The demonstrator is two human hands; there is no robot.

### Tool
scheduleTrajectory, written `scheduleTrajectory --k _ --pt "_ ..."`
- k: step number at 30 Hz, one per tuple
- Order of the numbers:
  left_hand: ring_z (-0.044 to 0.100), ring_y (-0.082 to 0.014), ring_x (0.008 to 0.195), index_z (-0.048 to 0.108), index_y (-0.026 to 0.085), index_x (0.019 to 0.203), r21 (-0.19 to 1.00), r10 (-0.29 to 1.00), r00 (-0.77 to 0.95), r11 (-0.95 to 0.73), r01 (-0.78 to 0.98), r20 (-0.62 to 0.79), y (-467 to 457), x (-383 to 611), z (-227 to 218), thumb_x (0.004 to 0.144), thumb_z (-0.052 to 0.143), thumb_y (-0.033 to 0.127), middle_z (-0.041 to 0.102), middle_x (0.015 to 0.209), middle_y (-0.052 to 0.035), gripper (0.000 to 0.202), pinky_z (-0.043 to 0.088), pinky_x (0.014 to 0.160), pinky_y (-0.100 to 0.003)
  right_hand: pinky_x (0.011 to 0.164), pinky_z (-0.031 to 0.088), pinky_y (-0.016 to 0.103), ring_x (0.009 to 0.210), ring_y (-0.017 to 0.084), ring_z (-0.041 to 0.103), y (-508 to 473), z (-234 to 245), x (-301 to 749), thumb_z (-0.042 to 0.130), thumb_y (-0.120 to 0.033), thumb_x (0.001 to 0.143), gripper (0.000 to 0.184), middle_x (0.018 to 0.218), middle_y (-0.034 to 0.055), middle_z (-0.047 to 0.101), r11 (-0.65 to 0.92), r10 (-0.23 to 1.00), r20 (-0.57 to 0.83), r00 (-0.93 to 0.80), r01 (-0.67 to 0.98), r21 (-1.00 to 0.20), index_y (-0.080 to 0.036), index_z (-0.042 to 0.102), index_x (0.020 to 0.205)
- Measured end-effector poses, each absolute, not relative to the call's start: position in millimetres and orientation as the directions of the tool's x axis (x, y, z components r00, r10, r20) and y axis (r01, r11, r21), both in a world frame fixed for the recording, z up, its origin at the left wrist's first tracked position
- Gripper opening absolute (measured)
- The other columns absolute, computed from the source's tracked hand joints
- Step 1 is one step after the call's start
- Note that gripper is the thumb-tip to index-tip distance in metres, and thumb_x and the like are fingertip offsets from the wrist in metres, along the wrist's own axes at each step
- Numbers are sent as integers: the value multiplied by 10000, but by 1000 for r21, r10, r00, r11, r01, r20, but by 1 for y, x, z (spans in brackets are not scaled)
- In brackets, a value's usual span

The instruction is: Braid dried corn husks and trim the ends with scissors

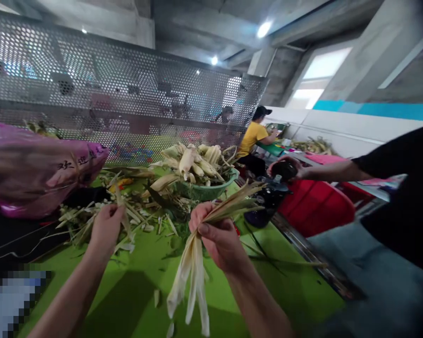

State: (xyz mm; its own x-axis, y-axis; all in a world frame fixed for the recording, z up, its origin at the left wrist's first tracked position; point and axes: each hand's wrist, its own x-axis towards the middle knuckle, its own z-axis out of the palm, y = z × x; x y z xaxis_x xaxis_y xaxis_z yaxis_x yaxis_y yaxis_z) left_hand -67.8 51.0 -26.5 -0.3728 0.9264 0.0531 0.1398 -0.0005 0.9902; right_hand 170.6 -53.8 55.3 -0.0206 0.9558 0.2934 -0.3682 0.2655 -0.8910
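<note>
my left hand (107, 225) is closed, pinching a strip (120, 199) from the scraps on the table (141, 286). my right hand (216, 234) is fisted round the husks (193, 272), held above the table near the basket (211, 191). i'd grip mid-bundle, firmly, so none slip.

Pale cream husk strips (193, 277), lime-green table (134, 291), teal-green basket (204, 191), pink bag (31, 169), red bin (313, 206)

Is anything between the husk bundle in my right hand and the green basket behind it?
Nothing upright. Only loose husk scraps lie on the table between the husk bundle in the right hand and the green basket; a dark jug stands off to the right.
</note>
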Motion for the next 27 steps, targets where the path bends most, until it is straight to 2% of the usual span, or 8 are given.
scheduleTrajectory --k 4,7,10,15,17,19,22,27 --pt "466 -128 576 566 175 748 994 954 -292 -35 100 63 44 -59 -14 627 690 497 546 605 42 365 359 545 -239 704 465 281 716 158 548 -51 52 171 787 -320 668 171 737 -11 595 233 968 246 -44 -203 -951 -223 660 727" --pt "507 -143 590 555 178 680 999 1000 10 -24 42 23 18 -26 1 625 703 480 556 587 24 341 406 575 -254 755 487 303 755 180 606 -46 45 167 738 -308 726 113 762 -7 660 203 971 206 -124 -41 -978 -217 698 778" --pt "559 -156 676 589 186 733 1000 972 235 -13 -16 16 -9 5 11 681 664 458 634 711 -3 287 444 648 -264 823 495 337 860 222 653 -40 36 162 705 -286 754 143 856 17 719 244 965 228 -131 119 -963 -217 722 878" --pt "596 -210 947 637 193 917 987 985 126 127 -96 -115 -27 17 13 660 655 414 682 997 -42 339 464 819 -288 814 497 367 891 260 664 -32 23 161 732 -272 715 241 937 69 736 257 952 299 60 370 -893 -198 705 942" --pt "596 -201 905 630 185 949 979 976 165 161 -126 -139 -28 16 12 686 625 393 673 971 -42 335 467 771 -280 789 500 364 863 256 663 -31 21 162 741 -275 705 239 908 64 732 260 942 322 90 407 -876 -199 694 927" --pt "574 -164 750 609 182 998 976 947 303 161 -144 -111 -28 18 12 702 598 346 640 820 -11 338 452 659 -257 788 497 355 850 245 660 -30 21 164 746 -255 698 242 891 51 724 293 928 362 92 423 -858 -201 679 924" --pt "478 -111 595 578 186 1046 987 905 418 133 -95 -82 -28 25 11 642 640 267 546 671 40 417 384 540 -215 846 482 349 922 237 641 -32 24 166 743 -206 696 285 945 47 700 382 891 449 64 427 -820 -202 658 969" --pt "369 -68 500 580 152 785 994 893 441 62 88 -95 -24 36 11 632 694 360 451 577 57 282 325 475 -205 948 438 358 1077 237 582 -35 29 168 733 -224 721 456 1162 47 629 473 862 506 11 340 -813 -253 597 1156"
